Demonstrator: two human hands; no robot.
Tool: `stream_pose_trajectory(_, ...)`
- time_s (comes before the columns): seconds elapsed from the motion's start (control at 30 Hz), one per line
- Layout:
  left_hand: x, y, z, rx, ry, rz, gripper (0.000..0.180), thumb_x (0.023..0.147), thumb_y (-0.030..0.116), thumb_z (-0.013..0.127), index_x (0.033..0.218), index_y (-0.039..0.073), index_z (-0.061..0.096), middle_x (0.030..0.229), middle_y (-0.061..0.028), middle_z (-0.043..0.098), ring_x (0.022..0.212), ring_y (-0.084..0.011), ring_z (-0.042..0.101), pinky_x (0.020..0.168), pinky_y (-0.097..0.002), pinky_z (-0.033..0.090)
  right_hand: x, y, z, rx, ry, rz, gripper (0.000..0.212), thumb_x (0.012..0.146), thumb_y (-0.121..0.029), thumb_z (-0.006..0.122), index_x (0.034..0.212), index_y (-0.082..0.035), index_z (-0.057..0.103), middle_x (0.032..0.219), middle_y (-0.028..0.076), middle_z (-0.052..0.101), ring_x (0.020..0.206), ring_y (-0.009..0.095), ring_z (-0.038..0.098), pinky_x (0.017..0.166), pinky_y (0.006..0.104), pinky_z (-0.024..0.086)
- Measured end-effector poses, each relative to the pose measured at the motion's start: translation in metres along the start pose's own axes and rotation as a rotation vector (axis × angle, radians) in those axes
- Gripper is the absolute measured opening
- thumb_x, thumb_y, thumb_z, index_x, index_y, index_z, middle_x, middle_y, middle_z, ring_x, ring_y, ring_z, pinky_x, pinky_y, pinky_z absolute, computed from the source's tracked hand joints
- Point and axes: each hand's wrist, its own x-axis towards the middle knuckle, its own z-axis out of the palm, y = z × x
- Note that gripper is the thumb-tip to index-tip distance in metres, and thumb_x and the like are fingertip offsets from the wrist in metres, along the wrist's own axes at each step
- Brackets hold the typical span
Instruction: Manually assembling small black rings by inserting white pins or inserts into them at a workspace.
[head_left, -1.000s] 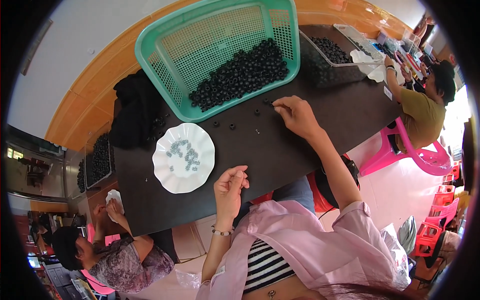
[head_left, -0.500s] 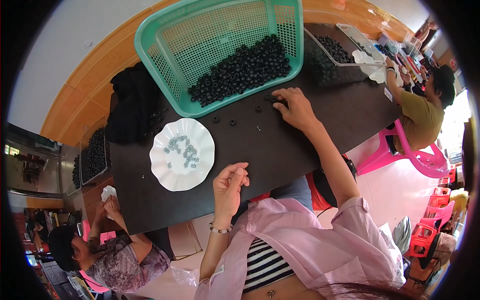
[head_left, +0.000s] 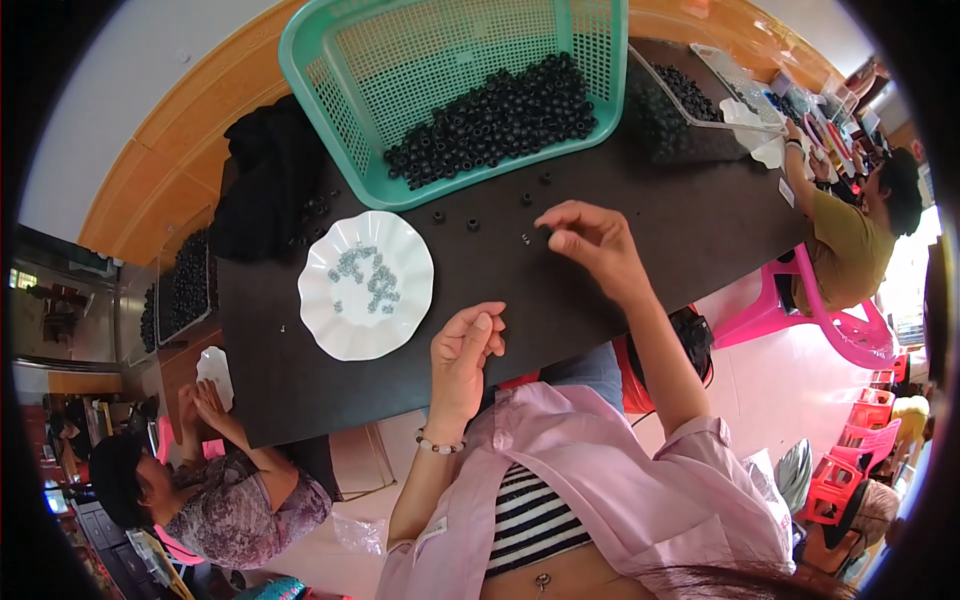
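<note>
right hand (head_left: 600,250) pinches a black bead (head_left: 545,231); left hand (head_left: 465,350) pinched narrow, can't tell on what; grip bead sides lightly, avoid slips.

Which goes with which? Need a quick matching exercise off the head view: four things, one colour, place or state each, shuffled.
Things
1. Basket
2. Plate
3. Cloth
4. Right hand

Descriptions
A. Black, bunched up to the left of the basket
B. Pinching a small dark piece between thumb and finger
C. Green mesh, holding a heap of black beads
D. White, with a wavy rim

Pairs: 1-C, 2-D, 3-A, 4-B
</note>
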Motion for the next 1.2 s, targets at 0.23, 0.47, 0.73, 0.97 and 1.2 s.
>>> stream_pose_trajectory(0.23,-0.006,0.001,0.018,-0.226,-0.109,-0.132,0.032,0.097,0.029,0.056,0.113,0.002,0.062,0.091,0.0009,0.059,0.076,-0.0051,0.05,0.071,-0.0217,0.043,-0.041,0.012,0.047,0.332,-0.115,-0.076,0.021,0.079,-0.012,0.076,0.097,-0.002,0.07,0.101,0.008,0.06,0.088,0.011,0.055,0.077,0.0232,0.046)
stream_pose_trajectory(0.47,0.001,0.004,0.013,-0.34,-0.126,-0.176,0.025,0.095,0.029,0.059,0.105,0.007,0.065,0.089,0.0036,0.061,0.077,-0.0054,0.052,0.073,-0.0235,0.045,-0.041,0.019,0.055,0.375,-0.151,-0.016,0.018,0.082,-0.007,0.073,0.099,-0.002,0.07,0.102,0.006,0.06,0.085,0.008,0.057,0.072,0.022,0.049)
stream_pose_trajectory(0.73,-0.003,-0.002,0.008,-0.454,-0.108,-0.208,0.017,0.094,0.025,0.061,0.097,0.009,0.066,0.084,0.0036,0.06,0.076,-0.0058,0.053,0.071,-0.0238,0.046,-0.048,0.023,0.051,0.041,-0.168,-0.098,0.02,0.082,-0.008,0.073,0.101,-0.002,0.069,0.102,0.006,0.058,0.083,0.009,0.054,0.074,0.0225,0.047)
stream_pose_trajectory(0.97,-0.003,-0.002,0.003,-0.416,-0.059,-0.201,0.02,0.095,0.026,0.06,0.098,0.007,0.065,0.083,0.0035,0.059,0.074,-0.0056,0.053,0.069,-0.0222,0.045,-0.04,0.011,0.046,-0.205,-0.214,-0.205,0.021,0.084,-0.013,0.072,0.103,-0.004,0.069,0.098,0.003,0.062,0.083,0.008,0.054,0.076,0.0214,0.044)
stream_pose_trajectory(1.2,-0.003,0.002,-0.002,-0.494,-0.016,-0.229,0.025,0.096,0.028,0.058,0.101,0.004,0.061,0.082,0.0003,0.054,0.073,-0.0112,0.048,0.065,-0.0252,0.042,0.003,0.018,0.02,-0.781,0.124,-0.107,0.021,0.082,-0.016,0.072,0.099,-0.004,0.069,0.085,0.006,0.067,0.081,0.016,0.06,0.072,0.0277,0.048)
